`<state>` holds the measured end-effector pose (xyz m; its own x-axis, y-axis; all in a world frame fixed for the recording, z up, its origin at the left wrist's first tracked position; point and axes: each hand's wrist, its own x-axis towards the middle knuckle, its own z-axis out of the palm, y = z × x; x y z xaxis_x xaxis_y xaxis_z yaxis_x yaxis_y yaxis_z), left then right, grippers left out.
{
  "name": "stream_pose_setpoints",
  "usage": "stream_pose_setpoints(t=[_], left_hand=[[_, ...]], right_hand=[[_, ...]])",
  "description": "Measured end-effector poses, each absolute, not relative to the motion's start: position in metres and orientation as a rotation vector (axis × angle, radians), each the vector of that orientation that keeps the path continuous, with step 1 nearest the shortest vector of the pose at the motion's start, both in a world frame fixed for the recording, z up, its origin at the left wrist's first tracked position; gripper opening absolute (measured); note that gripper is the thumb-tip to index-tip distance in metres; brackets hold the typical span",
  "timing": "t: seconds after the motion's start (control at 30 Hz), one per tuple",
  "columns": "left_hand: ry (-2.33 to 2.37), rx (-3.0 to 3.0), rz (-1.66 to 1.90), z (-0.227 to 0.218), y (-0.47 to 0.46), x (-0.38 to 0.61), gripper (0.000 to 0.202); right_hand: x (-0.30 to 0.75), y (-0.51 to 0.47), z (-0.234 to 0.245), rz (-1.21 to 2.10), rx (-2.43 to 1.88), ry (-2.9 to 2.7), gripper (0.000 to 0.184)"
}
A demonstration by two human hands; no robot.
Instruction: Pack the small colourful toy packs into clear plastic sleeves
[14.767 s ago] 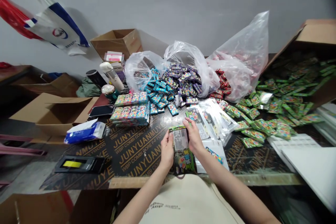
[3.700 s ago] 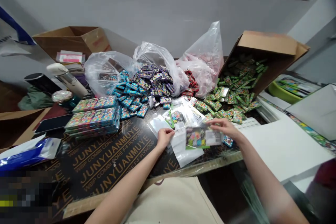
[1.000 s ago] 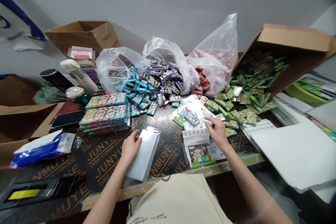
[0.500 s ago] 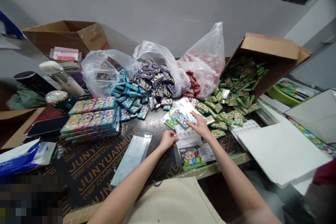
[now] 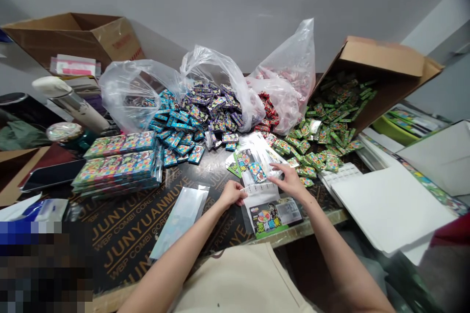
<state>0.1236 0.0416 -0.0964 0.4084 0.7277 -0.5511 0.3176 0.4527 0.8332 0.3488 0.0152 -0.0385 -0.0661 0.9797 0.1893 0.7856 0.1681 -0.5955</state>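
My left hand (image 5: 232, 193) is closed at the left edge of a clear plastic bag (image 5: 253, 199), with thumb and fingertips pinched on it. My right hand (image 5: 288, 181) hovers at the bag's right side, its fingers apart and nothing visible in them. Just left of those fingers, a small blue candy packet (image 5: 257, 172) lies face up on the printed sheets. Beneath my wrists, a black and green printed card (image 5: 267, 220) with colourful lettering lies near the table edge. White papers (image 5: 257, 144) spread out behind the packet.
Loose blue packets (image 5: 179, 137), purple packets (image 5: 220, 107), red packets (image 5: 269, 107) and green packets (image 5: 323, 132) are heaped at the back. A cardboard box (image 5: 382, 56) lies tipped at right. Bundled packets (image 5: 117, 164) are stacked left, near flat clear sleeves (image 5: 181, 217). White sheets (image 5: 389, 200) lie right.
My right hand has drawn slightly right, off the blue packet, which now shows more fully. My left hand keeps its place at the bag's edge. The camera view has shifted a little.
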Motion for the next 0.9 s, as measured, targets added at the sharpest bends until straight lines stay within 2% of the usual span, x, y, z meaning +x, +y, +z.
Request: stream_pose_setpoints(t=[0.13, 0.23, 0.47, 0.57, 0.63, 0.77, 0.83, 0.9], left_hand=[[1.155, 1.160, 0.321, -0.092, 0.039, 0.126, 0.017], [1.151, 1.215, 0.301, -0.090, 0.036, 0.131, 0.015], [1.318, 1.479, 0.220, -0.088, 0.043, 0.134, 0.014], [1.352, 1.586, 0.176, -0.084, 0.045, 0.131, 0.014], [1.376, 1.642, 0.192, -0.077, 0.045, 0.125, 0.014], [1.497, 1.737, 0.295, -0.059, 0.041, 0.086, 0.041], [1.650, 1.813, 0.349, -0.051, 0.034, 0.049, 0.044], [1.888, 1.891, 0.351, -0.046, 0.020, 0.008, 0.049]], right_hand=[[0.353, -0.007, -0.058, 0.903, -1.590, -1.750, 0.043], [0.356, -0.009, -0.071, 0.972, -1.625, -1.648, 0.033], [0.355, 0.005, -0.092, 0.760, -1.821, -1.563, 0.050], [0.355, 0.005, -0.095, 0.693, -1.876, -1.608, 0.051], [0.355, 0.004, -0.092, 0.524, -1.892, -1.655, 0.050], [0.344, -0.001, -0.074, 0.112, -1.771, -1.637, 0.042], [0.328, -0.005, -0.062, 0.096, -1.691, -1.583, 0.033], [0.304, -0.009, -0.054, 0.240, -1.627, -1.537, 0.026]])
